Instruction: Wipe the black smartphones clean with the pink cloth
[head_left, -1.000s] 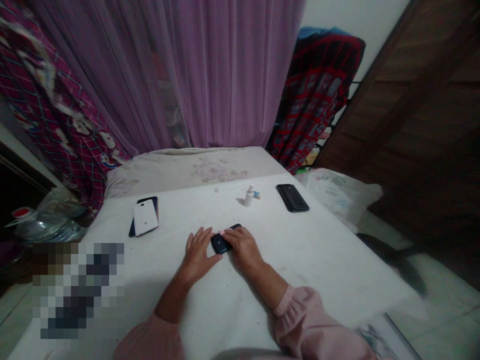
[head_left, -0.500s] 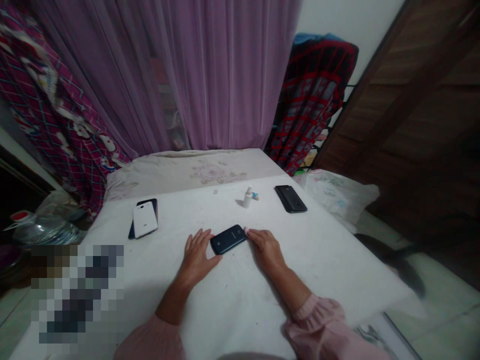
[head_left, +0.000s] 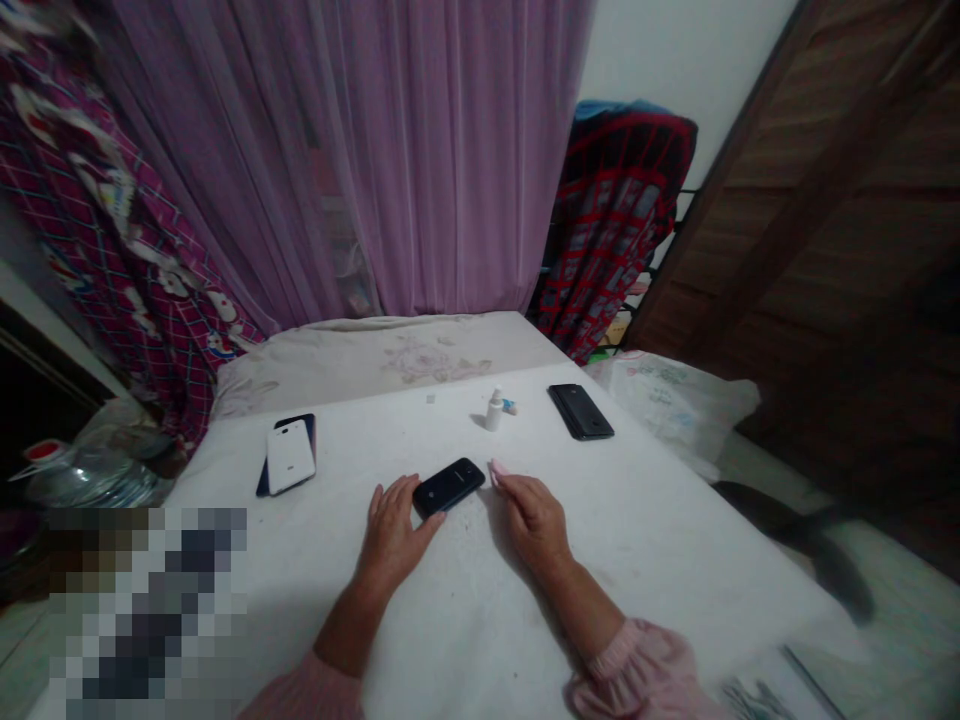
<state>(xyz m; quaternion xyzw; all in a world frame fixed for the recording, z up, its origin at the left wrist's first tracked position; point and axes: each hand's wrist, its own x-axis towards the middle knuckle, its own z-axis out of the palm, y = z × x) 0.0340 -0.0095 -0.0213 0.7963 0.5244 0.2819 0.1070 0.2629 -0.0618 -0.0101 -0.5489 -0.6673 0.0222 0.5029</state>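
A dark smartphone [head_left: 450, 487] lies at a slant on the white-covered table, its back apparently facing up. My left hand [head_left: 394, 530] grips its left end, thumb at the near edge and fingers at the far left corner. Just right of the phone, my right hand [head_left: 534, 515] is closed, pinching a small pink piece [head_left: 498, 470] whose kind I cannot make out. A gap separates this hand from the phone. Behind them stands a small white spray bottle [head_left: 494, 411], with a small blue-and-white object [head_left: 510, 406] beside it.
On the left, a white phone [head_left: 291, 457] rests on a dark blue one [head_left: 264, 482]. Stacked black phones [head_left: 581, 411] lie at the right. A plastic bag [head_left: 675, 400] is past the right edge; a large water bottle [head_left: 90, 475] stands off the left.
My right hand has come away from the phone's right end with the pink piece. The left hand keeps its grip, and the phone has shifted slightly left in view.
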